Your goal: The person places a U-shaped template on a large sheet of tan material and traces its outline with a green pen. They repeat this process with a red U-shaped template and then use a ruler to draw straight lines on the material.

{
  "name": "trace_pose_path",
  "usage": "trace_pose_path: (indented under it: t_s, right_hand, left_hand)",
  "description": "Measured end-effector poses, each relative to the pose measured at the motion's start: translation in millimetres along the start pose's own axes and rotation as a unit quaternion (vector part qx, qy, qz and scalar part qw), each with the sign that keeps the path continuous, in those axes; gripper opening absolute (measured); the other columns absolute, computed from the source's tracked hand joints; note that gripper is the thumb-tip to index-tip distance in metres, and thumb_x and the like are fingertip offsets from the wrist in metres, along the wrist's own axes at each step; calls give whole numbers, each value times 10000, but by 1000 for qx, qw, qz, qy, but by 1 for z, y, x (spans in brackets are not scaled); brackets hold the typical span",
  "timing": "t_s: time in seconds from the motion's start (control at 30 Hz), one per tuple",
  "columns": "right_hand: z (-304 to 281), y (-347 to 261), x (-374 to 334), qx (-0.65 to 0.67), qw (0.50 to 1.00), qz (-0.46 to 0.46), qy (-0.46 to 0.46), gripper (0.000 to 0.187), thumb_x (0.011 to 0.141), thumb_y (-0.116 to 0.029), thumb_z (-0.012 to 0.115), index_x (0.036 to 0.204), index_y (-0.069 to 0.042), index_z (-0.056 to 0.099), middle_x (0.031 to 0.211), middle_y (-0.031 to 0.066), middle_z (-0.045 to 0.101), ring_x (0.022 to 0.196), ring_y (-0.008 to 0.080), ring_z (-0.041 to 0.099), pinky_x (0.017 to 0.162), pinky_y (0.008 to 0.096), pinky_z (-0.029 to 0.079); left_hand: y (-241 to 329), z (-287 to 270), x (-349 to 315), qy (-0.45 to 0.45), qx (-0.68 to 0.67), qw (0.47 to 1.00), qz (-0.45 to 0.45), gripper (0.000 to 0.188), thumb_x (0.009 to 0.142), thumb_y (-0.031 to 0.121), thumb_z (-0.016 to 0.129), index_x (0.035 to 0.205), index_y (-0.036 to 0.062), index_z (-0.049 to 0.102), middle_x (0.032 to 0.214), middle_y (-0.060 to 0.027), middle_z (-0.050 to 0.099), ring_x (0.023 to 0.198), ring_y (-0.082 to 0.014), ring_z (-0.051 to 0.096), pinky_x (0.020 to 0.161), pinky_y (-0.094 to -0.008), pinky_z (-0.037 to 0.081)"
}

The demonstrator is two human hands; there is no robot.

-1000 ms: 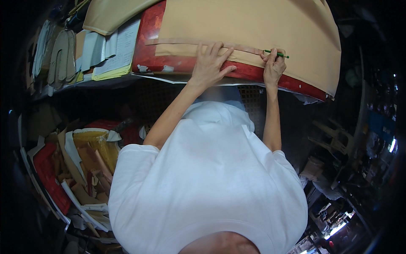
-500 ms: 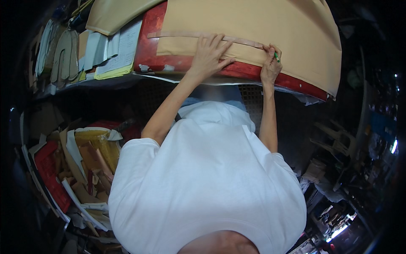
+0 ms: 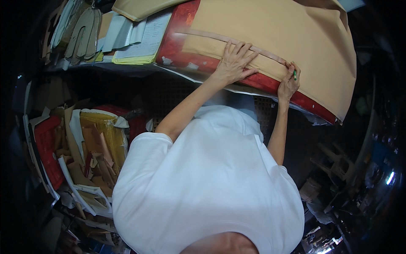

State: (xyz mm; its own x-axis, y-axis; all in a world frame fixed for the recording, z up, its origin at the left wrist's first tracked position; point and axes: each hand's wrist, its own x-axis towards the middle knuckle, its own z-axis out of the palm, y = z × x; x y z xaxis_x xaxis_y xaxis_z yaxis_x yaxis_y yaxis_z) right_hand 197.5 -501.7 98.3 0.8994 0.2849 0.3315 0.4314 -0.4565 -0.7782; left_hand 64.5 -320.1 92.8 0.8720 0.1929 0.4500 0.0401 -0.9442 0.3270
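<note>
A large tan sheet, like leather or vinyl (image 3: 275, 25), lies over the red worktop (image 3: 176, 40). Along its near edge runs a narrow, thin brownish strip (image 3: 207, 35), its left end reaching past the sheet onto the red. My left hand (image 3: 234, 63) lies with fingers spread across the strip and the sheet, pressing near the strip's middle. At the strip's right end, my right hand (image 3: 289, 82) is closed around a green pen (image 3: 295, 75); the pen's tip is hidden by the fingers.
Papers with yellow sheets (image 3: 146, 40) and grey-beige cut pieces (image 3: 83, 36) lie on the left of the worktop. Below left stands a bin of scraps (image 3: 103, 139). A dim plastic chair (image 3: 334, 163) is at the right. The worktop's front edge is near my body.
The view has shifted and tilted, so the worktop appears farther right and more slanted. Both hands keep about the same places on the strip and sheet.
</note>
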Motion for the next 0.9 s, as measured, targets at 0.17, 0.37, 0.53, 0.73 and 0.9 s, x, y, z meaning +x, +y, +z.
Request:
trace_pose_path:
  t_s: [0.17,0.37,0.53,0.73,0.9]
  right_hand:
    - [1,-7,2,19,1000,6,22,386,1029,-339,442,1119,-12,625,1095,150,666,1073,317,598,932,393,446]
    - [36,-65,17,90,994,-50,-39,340,991,-304,532,1066,0,664,1019,174,640,1005,314,583,894,403,450]
    - [136,-131,27,-27,954,-242,-175,302,937,-354,583,1005,-86,703,887,112,687,921,280,613,836,396,451]
    - [202,-161,21,-71,923,-255,-278,330,936,-401,545,960,-113,704,830,104,670,931,294,605,841,418,447]
    - [125,-87,29,-20,956,-258,-138,393,965,-396,503,961,-40,668,804,173,643,875,354,613,823,425,460]
  left_hand:
    - [0,-2,2,-10,0,1000,-7,622,837,556,607,1295,139,552,1371,-138,458,1288,-316,397,1082,-592,251]
    - [-1,-2,-1,13,-43,999,0,613,825,521,636,1288,129,554,1355,-173,459,1287,-333,399,1074,-597,260]
    - [-4,2,1,27,-26,999,0,609,812,476,664,1262,77,567,1257,-198,479,1192,-367,442,1042,-541,324]
    - [-5,5,0,34,-61,997,14,621,809,458,680,1264,52,565,1229,-211,475,1169,-382,453,1032,-497,352]
    - [-3,1,0,-4,-40,999,-6,639,825,481,658,1315,87,543,1293,-199,452,1285,-352,387,1110,-558,242]
